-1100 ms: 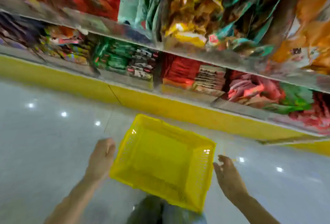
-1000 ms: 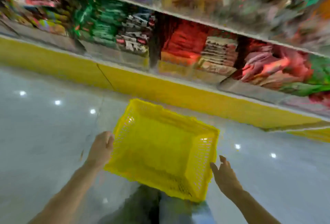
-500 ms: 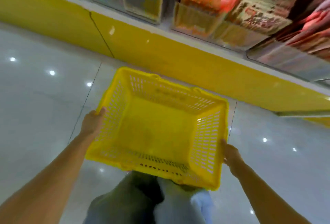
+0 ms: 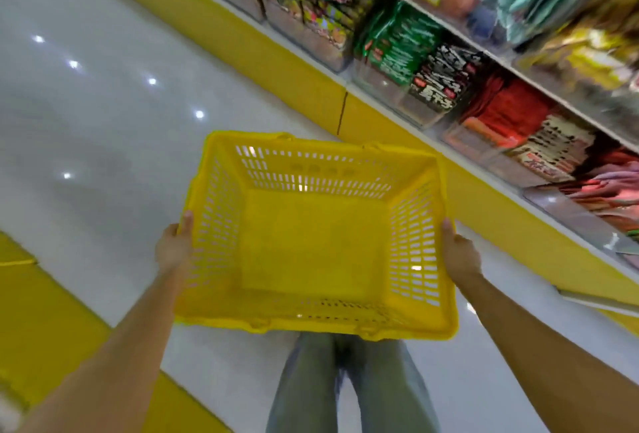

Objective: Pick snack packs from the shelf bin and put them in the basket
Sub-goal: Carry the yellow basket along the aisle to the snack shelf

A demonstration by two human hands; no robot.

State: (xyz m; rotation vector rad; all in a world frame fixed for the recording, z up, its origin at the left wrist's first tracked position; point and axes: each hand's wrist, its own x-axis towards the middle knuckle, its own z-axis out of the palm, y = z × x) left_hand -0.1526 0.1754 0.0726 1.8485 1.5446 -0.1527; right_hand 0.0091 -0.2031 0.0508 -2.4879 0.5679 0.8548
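Grey glossy floor (image 4: pixel 103 142) | yellow shelf base (image 4: pixel 276 66) | snack shelves (image 4: pixel 428 63) | yellow basket (image 4: pixel 311 242)

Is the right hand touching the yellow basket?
Touching. The head view shows the right hand gripping the yellow basket at its right rim.

Bare forearms (image 4: pixel 114 346) run back from the left hand (image 4: pixel 173 249) and right hand (image 4: pixel 460 254), and below, between the hands, both legs wear faded grey-green jeans (image 4: pixel 304 384).

1. One view only, worn on the person's head, looking forward and steeply down.
2. The basket (image 4: pixel 311 242) lies close below, mid-picture.
3. Shelves (image 4: pixel 460 31) slant across the upper right, farther off.
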